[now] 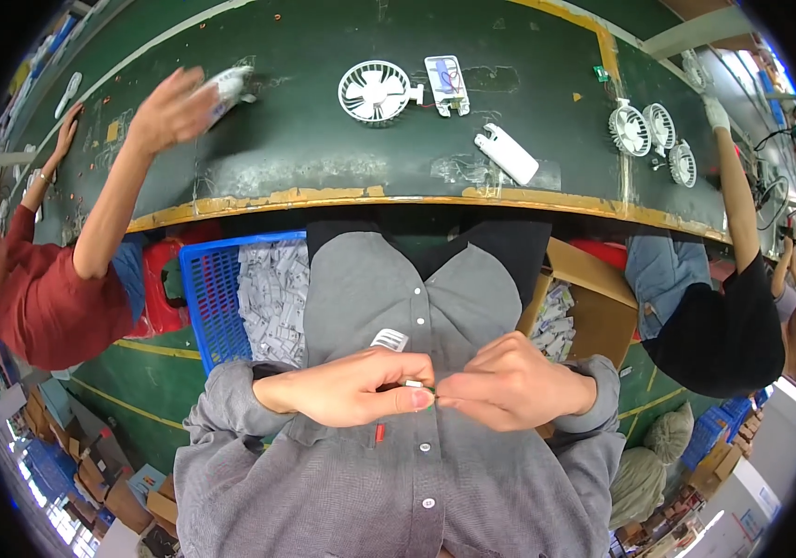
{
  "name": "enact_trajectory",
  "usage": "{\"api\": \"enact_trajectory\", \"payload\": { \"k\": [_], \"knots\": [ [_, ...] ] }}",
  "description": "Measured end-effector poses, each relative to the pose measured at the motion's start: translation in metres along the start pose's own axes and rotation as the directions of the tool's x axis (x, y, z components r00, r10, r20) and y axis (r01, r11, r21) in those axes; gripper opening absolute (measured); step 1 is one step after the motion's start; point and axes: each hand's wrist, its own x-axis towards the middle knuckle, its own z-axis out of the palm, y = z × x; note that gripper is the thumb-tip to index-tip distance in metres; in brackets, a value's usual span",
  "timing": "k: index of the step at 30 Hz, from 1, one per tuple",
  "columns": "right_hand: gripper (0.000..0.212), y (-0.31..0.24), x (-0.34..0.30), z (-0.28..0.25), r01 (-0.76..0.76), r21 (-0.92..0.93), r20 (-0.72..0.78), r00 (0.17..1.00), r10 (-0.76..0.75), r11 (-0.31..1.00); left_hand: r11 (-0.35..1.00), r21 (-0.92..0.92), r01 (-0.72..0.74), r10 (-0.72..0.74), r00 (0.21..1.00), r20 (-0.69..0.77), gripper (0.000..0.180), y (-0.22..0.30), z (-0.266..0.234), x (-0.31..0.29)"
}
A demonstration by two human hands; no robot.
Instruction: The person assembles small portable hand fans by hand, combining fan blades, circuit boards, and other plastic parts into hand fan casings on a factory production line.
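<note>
Fingers (404, 401) meeting at one small part

Left hand (347, 388): thumb and forefinger grasping a small white-and-green part (415, 383), in front of the grey shirt (472, 474), off the desk (305, 130). Right hand (514, 381): fingertips bunched at its right edge; whether grasping, cannot tell. Judgement: keep the left pinch steady, work the right fingertips lightly; over the desk, a dropped part would be easier to recover.

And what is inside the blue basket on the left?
The blue basket holds a heap of small, mostly white pieces, too small to identify. Only the top layer shows; what lies beneath is covered, and the grey shirt hides part.
</note>
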Motion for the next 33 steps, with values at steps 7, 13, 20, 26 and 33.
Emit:
{"api": "enact_trajectory", "payload": {
  "k": [7,13,20,26,33],
  "knots": [
    [0.012,-0.032,-0.024,-0.030,-0.199,-0.500,-0.419,0.907,-0.034,0.843,0.959,-0.070,-0.273,0.109,0.589,-0.801,0.013,-0.039,-0.023,-0.017],
    [0.016,0.059,0.013,-0.047,-0.562,-0.415,-0.736,0.669,0.099,0.715,0.920,-0.070,-0.385,0.231,0.679,-0.697,0.019,-0.038,-0.041,-0.013],
    [0.048,0.187,0.035,-0.080,-0.645,-0.643,-0.723,0.689,-0.050,0.413,0.901,-0.070,-0.429,0.262,0.665,-0.700,0.018,-0.047,-0.032,-0.003],
    [0.040,0.205,0.034,-0.090,-0.545,-0.688,-0.683,0.710,-0.173,0.478,0.932,0.008,-0.362,0.254,0.637,-0.728,0.016,-0.054,-0.027,0.012],
    [0.037,0.218,0.028,-0.128,-0.617,-0.556,-0.819,0.522,-0.238,0.557,0.925,0.097,-0.368,0.320,0.614,-0.722,0.014,-0.042,-0.022,0.026]
  ]
}}
